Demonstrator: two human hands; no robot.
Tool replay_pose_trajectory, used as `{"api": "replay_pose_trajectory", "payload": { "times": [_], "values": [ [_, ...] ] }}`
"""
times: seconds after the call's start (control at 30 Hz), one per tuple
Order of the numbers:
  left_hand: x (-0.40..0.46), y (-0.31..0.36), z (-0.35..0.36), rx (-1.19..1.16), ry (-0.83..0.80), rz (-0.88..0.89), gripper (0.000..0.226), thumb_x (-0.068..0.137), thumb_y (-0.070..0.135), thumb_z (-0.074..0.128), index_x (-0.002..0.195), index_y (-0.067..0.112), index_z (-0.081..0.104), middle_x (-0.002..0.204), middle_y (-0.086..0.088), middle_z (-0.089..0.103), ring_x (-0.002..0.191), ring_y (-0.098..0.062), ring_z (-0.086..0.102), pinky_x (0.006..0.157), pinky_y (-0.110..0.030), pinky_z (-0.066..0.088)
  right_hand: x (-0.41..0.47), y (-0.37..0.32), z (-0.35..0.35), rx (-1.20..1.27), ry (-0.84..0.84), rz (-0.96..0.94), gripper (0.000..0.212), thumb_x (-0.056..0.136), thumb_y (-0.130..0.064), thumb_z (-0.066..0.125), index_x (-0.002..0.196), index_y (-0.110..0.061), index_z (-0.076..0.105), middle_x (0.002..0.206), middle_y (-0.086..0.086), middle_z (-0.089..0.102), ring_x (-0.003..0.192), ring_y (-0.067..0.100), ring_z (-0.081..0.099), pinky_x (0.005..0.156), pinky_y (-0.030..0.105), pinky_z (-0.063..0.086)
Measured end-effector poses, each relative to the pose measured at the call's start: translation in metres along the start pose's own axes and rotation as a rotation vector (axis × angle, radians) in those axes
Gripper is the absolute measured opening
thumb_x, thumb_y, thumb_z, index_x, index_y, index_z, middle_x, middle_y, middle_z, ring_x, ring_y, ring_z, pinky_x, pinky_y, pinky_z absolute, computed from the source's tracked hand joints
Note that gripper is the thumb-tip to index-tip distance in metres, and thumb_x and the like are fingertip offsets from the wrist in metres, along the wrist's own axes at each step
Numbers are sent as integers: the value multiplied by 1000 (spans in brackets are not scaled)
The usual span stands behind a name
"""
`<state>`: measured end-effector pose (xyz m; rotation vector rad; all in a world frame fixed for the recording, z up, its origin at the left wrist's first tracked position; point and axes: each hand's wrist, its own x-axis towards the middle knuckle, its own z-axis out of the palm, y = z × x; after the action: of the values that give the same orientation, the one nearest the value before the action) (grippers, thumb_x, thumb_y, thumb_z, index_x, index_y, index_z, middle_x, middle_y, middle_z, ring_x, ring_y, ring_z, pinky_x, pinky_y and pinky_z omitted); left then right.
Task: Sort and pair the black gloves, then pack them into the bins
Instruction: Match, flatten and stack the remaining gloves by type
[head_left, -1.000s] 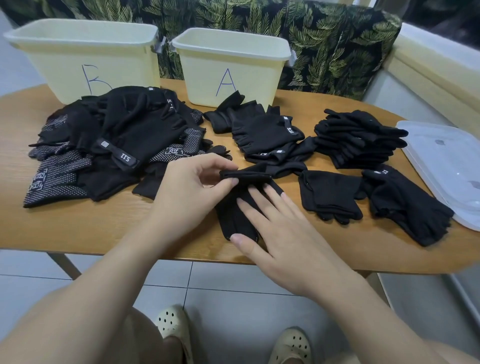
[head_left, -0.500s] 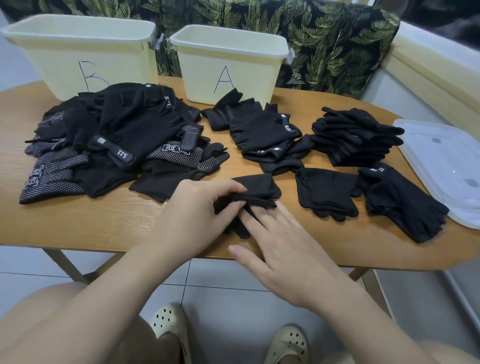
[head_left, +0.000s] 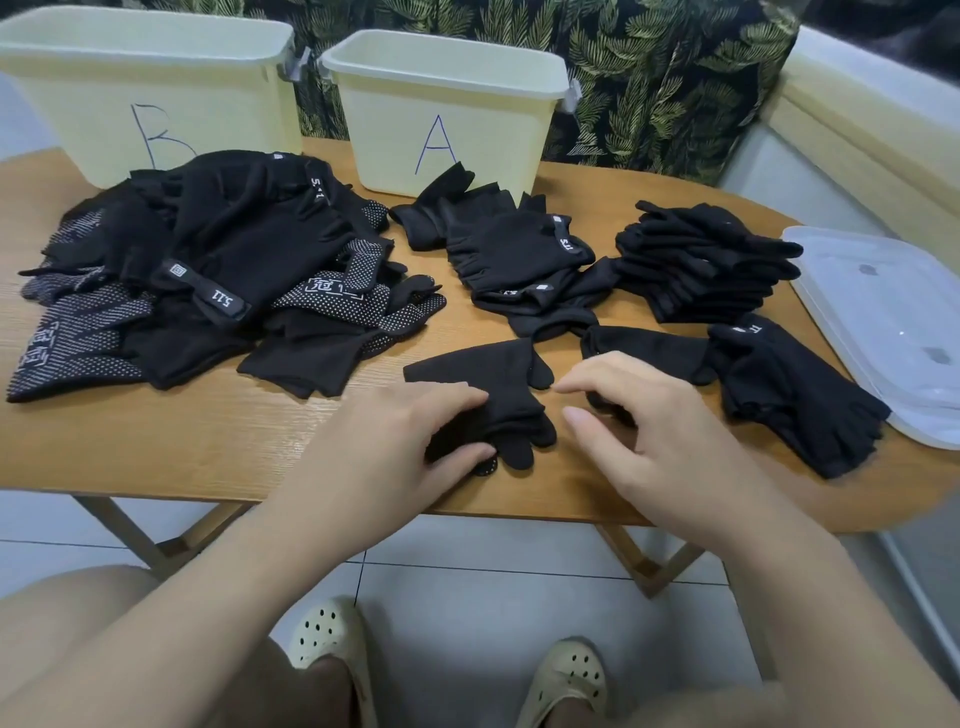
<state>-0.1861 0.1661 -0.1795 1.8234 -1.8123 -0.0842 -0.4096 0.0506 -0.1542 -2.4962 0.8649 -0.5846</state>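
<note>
A folded black glove pair (head_left: 488, 374) lies near the front edge of the wooden table (head_left: 156, 447). My left hand (head_left: 395, 447) grips its lower end, fingers on top and thumb underneath. My right hand (head_left: 654, 436) hovers just right of it with loosely curled fingers, over the fingertips of another folded black glove (head_left: 649, 345); I see nothing held in it. A large unsorted glove pile (head_left: 234, 249) lies at the left. Two pale yellow bins stand at the back, bin B (head_left: 104, 119) and bin A (head_left: 447, 130).
A small glove heap (head_left: 519, 254) sits in front of bin A, a neat glove stack (head_left: 701, 260) to its right, and a fingerless glove (head_left: 789, 395) near the right edge. A clear plastic lid (head_left: 883, 312) lies at the far right.
My right hand lifted off the folded glove pair and moved to the right. My left hand shifted its hold down to the pair's lower end.
</note>
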Motion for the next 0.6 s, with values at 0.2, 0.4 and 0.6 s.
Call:
{"api": "replay_pose_trajectory", "payload": {
  "times": [0.2,0.4,0.6],
  "values": [
    [-5,-6,-4,-40,-51,131,48,98,48,48,119,16,76,132,4,68,133,-9,55,110,-30,43,15,-8,30,-77,-34,-53,47,103,-34,42,145,-19,55,155,-6,47,147,6,34,120,22,26],
    [4,-10,3,96,-170,110,69,105,52,22,159,9,32,168,-4,23,157,-15,15,126,-27,9,29,-17,49,-150,-107,-91,55,107,-33,30,158,-14,36,167,-1,28,156,11,16,128,33,14],
    [1,-16,2,145,-285,66,83,96,65,1,164,18,5,170,6,-6,154,-3,-15,123,-21,-11,26,-16,54,-254,-237,-28,67,104,-49,17,164,-20,16,172,-7,5,157,4,-2,128,32,2]
  ]
}}
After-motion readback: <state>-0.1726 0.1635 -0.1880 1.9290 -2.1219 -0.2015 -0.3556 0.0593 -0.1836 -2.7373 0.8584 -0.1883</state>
